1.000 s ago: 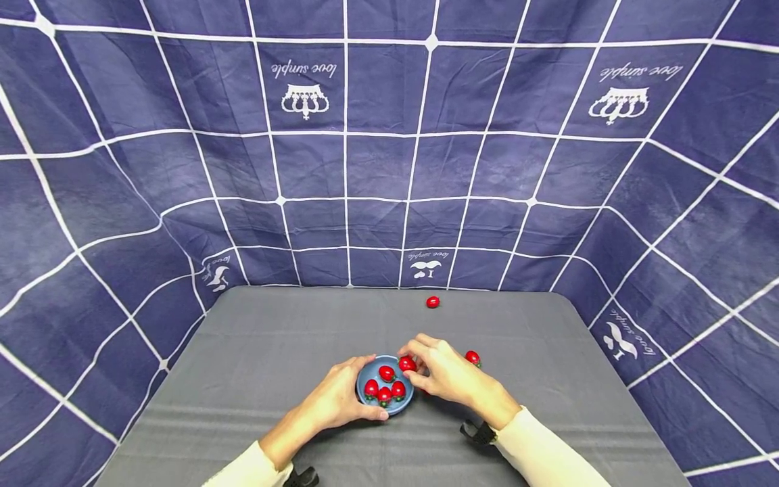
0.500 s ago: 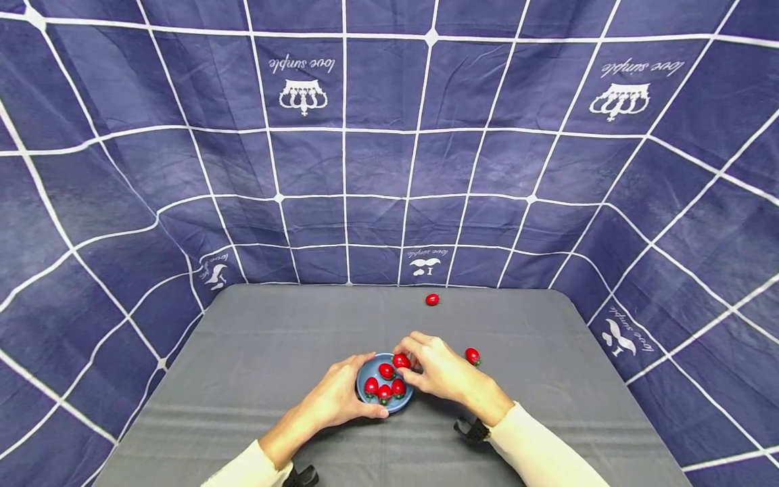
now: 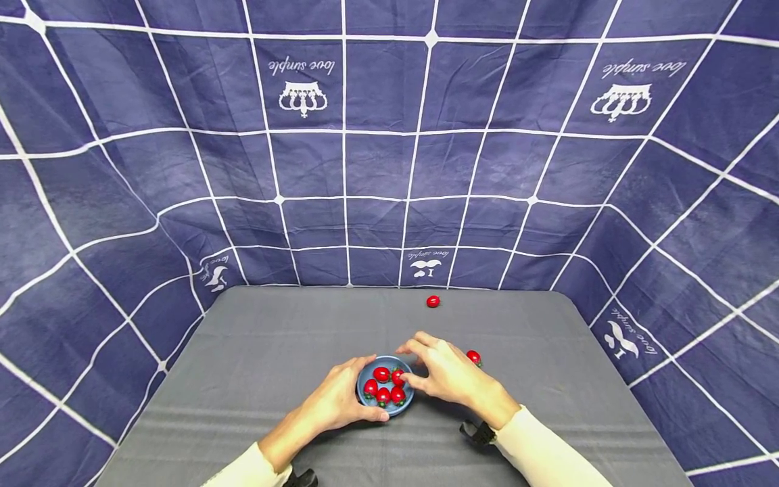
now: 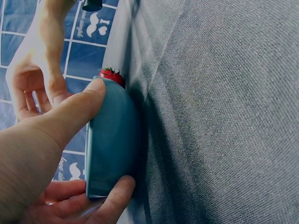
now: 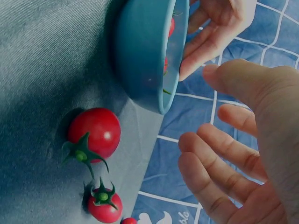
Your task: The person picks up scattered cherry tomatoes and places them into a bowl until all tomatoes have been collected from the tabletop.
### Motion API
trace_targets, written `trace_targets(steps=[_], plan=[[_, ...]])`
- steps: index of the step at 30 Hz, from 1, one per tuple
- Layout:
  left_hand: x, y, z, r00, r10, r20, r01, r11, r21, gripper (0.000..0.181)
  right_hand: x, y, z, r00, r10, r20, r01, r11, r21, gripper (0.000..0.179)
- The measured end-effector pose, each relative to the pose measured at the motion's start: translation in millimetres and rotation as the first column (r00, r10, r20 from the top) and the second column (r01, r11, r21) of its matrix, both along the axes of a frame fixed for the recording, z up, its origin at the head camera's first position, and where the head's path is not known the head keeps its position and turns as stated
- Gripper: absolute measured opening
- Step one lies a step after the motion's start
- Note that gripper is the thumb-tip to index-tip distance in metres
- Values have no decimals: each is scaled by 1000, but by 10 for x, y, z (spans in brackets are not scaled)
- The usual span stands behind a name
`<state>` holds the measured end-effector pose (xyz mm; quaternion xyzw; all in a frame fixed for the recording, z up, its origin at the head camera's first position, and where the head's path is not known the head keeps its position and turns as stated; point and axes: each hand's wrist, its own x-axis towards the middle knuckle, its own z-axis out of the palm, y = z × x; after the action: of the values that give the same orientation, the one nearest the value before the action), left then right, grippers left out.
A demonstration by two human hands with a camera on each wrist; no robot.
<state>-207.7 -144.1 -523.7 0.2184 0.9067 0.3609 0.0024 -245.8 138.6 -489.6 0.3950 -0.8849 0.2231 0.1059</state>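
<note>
A small blue bowl [image 3: 386, 410] holds several red cherry tomatoes [image 3: 381, 374] with green stems. My left hand [image 3: 336, 399] grips the bowl from its left side, thumb at the near rim and fingers round the far side. In the left wrist view the thumb presses the rim of the bowl [image 4: 114, 135]. Over the bowl's right edge, my right hand [image 3: 449, 368] has its fingers spread apart and holds nothing. Below its fingers in the right wrist view, a cherry tomato [image 5: 96, 133] lies on the cloth beside the bowl; in the head view that one seems hidden behind the hand.
Another cherry tomato [image 3: 474, 358] lies on the grey cloth-covered table [image 3: 292, 325] beyond my right wrist. A further cherry tomato [image 3: 433, 302] lies near the far edge. A blue curtain [image 3: 389, 162] with white grid lines stands around the back and sides.
My right hand moved left over the bowl with a cherry tomato and let it go. It now sits among the others inside, and the fingers have parted. My left hand stayed on the bowl.
</note>
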Motion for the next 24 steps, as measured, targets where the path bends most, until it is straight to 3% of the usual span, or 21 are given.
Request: trace_targets(steps=[4, 5, 8, 24], plan=[[14, 8, 12, 999, 18, 27, -18, 1000, -7, 113, 3, 33, 12, 1000, -5, -31, 5, 1000, 5, 43], [40, 28, 81, 998, 31, 62, -31, 1000, -5, 116, 4, 39, 16, 999, -8, -40, 9, 1000, 6, 43], [56, 49, 123, 995, 49, 85, -46, 998, -35, 116, 7, 59, 33, 998, -26, -55, 27, 1000, 12, 43], [67, 66, 129, 998, 42, 54, -39, 998, -55, 115, -9, 284, 84, 982, -82, -170, 92, 995, 49, 45]])
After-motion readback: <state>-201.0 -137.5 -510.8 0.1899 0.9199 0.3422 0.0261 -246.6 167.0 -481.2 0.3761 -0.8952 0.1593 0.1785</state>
